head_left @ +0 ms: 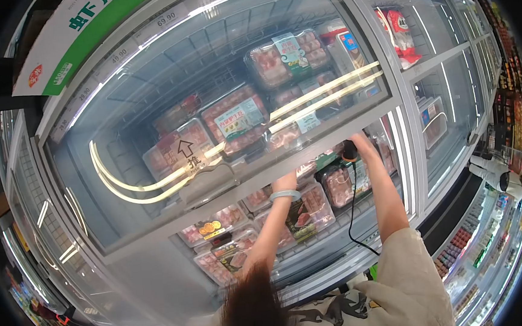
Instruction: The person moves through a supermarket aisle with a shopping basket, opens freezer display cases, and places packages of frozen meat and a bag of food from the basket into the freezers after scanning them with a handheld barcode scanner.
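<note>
My left hand (285, 183), with a pale band at the wrist, reaches into the freezer over the packed meat trays. Its fingers are hidden behind the lid's frame, so whether they grip a pack does not show. My right hand (359, 141) is closed around a black corded device (349, 151), whose cable hangs down toward my body. Just below that device lies a clear tray of meat (339, 188). Another meat tray with a dark label (316, 210) rests under my left wrist.
A sliding glass lid (167, 121) covers the far part of the freezer, its metal frame (250, 188) crossing above my hands. Under the glass sit more meat trays (234, 119). A red and white bag (398, 35) lies in the right compartment. Stocked shelves (478, 232) line the right.
</note>
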`<state>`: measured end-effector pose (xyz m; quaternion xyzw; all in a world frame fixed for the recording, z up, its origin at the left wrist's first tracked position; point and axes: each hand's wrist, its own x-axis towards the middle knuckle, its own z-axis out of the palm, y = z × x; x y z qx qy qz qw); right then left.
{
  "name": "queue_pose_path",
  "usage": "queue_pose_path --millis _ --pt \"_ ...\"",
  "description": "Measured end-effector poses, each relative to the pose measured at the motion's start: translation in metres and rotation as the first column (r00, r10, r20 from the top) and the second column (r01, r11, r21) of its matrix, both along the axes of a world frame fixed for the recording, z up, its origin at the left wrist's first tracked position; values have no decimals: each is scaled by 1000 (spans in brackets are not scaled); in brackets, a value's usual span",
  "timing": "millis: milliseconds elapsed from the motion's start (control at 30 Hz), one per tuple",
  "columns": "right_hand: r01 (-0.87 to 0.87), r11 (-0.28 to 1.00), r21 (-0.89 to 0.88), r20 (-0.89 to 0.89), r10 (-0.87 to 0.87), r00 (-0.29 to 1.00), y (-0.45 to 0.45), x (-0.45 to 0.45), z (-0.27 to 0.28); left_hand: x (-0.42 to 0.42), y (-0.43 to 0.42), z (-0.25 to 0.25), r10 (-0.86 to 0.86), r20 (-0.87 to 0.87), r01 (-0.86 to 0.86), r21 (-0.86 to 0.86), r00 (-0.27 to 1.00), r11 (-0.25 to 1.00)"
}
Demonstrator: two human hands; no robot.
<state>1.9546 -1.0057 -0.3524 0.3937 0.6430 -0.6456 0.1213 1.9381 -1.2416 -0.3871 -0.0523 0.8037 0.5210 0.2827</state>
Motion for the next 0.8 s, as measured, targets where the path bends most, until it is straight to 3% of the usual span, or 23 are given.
queue_pose_path --millis 133,267,367,467,567,700,767,800 --pt "9 993 118 104 -22 994 39 29 -22 12 41 18 13 202 -17 17 979 1000" --pt "48 963 266 74 -70 995 50 53 -49 23 59 0 -171 258 201 -97 951 975" --pt "31 995 96 225 -52 973 46 46 -44 24 69 -7 -289 299 340 -132 909 931" --pt "-162 957 241 107 140 984 37 46 -63 23 79 -12 -327 379 400 -131 866 907" --pt "-146 954 262 125 117 985 19 35 -57 26 79 -19 -314 424 407 -148 850 901" --pt "-162 985 66 211 145 967 9 24 -48 28 63 -16 -379 197 427 -391 904 815" --pt "-168 976 142 141 148 979 13 34 -67 26 49 -17 -441 168 466 -453 882 760" --pt "-166 970 180 103 150 983 14 38 -73 32 40 -31 -402 123 417 -382 908 825"
